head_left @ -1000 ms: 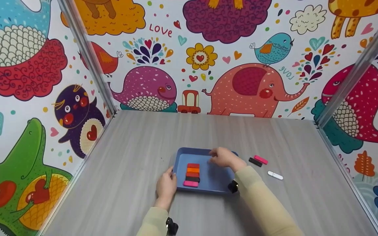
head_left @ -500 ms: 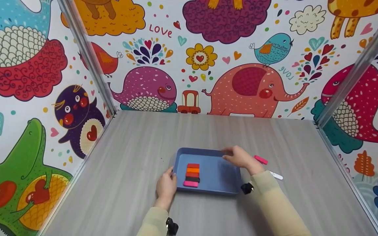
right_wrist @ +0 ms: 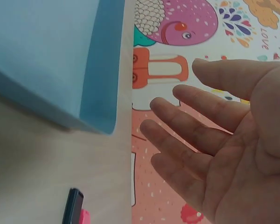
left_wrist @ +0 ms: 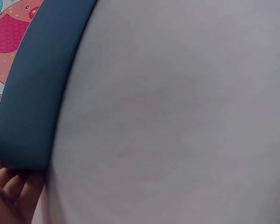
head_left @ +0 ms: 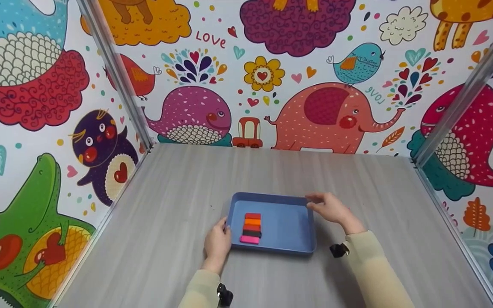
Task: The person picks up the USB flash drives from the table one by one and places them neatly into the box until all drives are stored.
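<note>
One blue tray [head_left: 283, 226] on the table [head_left: 178, 192], taken as the dial in the head view. A column of pieces lies inside near 9 o'clock: red piece [head_left: 253, 216] at the far end, then orange piece [head_left: 253, 222], black piece [head_left: 251, 234], and pink piece [head_left: 250, 239] nearest the person. Left hand [head_left: 217, 244] grips the rim at 8 o'clock, fingers tucked under the edge. Right hand [head_left: 332, 209], between 2 and 3 o'clock, is empty, fingers loosely apart. Loose black piece [right_wrist: 73, 206] and loose pink piece [right_wrist: 85, 217] lie on the table outside the tray, at 7 o'clock in the right wrist view. Judgement on the reach: brace the tray lightly, without lifting its 8 o'clock edge, lest the column slide. Clear the rim before lowering the right hand; pinch one piece across its narrow sides, since the loose pair lies close together.
</note>
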Demonstrator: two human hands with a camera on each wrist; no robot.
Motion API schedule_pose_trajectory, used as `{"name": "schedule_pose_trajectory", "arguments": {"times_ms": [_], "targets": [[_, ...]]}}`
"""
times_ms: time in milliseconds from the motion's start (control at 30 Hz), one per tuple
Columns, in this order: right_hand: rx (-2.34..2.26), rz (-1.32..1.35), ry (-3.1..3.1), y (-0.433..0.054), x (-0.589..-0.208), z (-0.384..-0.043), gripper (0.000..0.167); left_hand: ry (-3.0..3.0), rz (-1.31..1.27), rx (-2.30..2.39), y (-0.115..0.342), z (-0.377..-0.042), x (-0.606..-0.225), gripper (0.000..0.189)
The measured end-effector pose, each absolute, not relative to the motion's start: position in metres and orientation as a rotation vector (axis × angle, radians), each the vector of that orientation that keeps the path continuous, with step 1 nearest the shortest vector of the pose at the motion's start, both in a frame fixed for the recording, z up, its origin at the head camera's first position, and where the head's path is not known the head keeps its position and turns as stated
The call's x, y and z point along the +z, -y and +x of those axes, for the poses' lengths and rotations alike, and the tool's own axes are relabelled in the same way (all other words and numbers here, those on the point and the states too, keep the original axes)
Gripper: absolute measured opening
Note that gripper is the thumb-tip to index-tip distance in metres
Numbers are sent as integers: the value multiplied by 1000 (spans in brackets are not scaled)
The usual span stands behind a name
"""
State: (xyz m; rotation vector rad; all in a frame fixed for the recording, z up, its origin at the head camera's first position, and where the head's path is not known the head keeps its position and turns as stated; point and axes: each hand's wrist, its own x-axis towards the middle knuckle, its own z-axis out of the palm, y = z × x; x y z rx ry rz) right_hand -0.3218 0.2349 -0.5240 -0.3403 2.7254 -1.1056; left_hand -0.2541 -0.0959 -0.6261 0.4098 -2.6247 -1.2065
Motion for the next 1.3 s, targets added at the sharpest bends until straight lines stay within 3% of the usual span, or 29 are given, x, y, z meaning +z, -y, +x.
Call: {"name": "schedule_pose_trajectory", "arguments": {"times_ms": [933, 1300], "targets": [[-1243, -317, -2785, -317, -538, -308, 35, 2596, 378, -1201, 96, -254, -628, 35], [-1281, -154, -2767, -349, -549, -298, 45, 2594, 355, -1209, 97, -254, -626, 36]]}}
